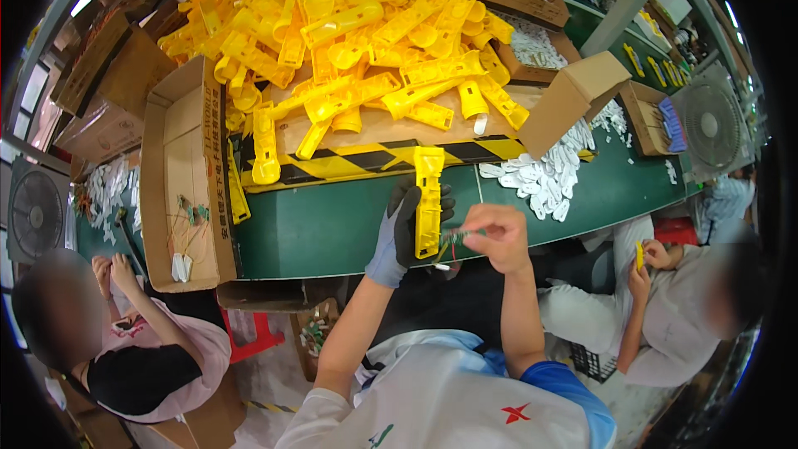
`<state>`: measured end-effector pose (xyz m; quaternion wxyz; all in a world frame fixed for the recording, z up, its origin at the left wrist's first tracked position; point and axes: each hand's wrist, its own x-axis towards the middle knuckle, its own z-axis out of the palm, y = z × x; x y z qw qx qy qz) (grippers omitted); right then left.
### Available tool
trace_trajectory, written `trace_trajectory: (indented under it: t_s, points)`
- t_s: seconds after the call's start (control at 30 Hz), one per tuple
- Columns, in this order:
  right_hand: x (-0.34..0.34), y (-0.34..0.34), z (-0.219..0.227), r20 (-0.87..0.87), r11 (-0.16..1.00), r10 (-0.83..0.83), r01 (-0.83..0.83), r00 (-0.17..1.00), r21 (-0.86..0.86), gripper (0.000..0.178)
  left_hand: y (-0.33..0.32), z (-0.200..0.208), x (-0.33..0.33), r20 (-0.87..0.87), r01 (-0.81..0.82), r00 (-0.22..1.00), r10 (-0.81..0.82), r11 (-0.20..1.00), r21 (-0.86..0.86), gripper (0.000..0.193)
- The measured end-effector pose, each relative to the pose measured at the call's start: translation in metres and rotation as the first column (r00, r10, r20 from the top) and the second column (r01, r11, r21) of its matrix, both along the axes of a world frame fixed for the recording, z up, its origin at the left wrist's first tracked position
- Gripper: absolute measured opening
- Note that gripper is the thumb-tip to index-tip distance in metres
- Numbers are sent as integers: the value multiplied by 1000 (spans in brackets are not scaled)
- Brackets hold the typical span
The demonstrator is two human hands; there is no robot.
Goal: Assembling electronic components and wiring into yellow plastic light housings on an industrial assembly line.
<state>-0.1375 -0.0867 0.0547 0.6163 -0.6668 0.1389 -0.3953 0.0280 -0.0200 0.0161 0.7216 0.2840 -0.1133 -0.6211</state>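
Observation:
My left hand (394, 237), in a grey and black glove, is closed around a yellow plastic flashlight-like housing (428, 204). The long shell stands upright in the picture with its hollow inner side facing me, near the bench's front edge. Just to its right, my bare right hand (502, 239) pinches a small green circuit board with thin wires (456, 236). The board is close beside the lower part of the housing; whether they touch I cannot tell. A small white piece (443, 266) hangs below on the wires.
A large heap of yellow housings (349, 25) lies beyond a black-and-yellow striped edge (332, 165). White plastic parts (544, 179) are piled right on the green bench (332, 233). A cardboard box (183, 191) with wired boards stands left. Co-workers sit on both sides.

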Motion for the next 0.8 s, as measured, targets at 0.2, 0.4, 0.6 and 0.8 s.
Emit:
trace_trajectory:
  t_s: [0.2,0.4,0.6,0.8]
  points:
    - [28,-24,-6,-372,980,-133,177,919,88,9,4,-8,12,344,-37,939,19,998,48,42]
    - [29,-31,-17,-277,960,-140,199,951,198,12,6,9,4,202,5,979,-13,999,41,43]
    - [29,-33,-19,-279,960,-118,181,953,213,12,8,6,2,165,15,986,-27,997,77,42]
    - [28,-34,-24,-292,949,-140,212,946,232,11,9,3,-1,230,-11,973,-15,994,110,40]
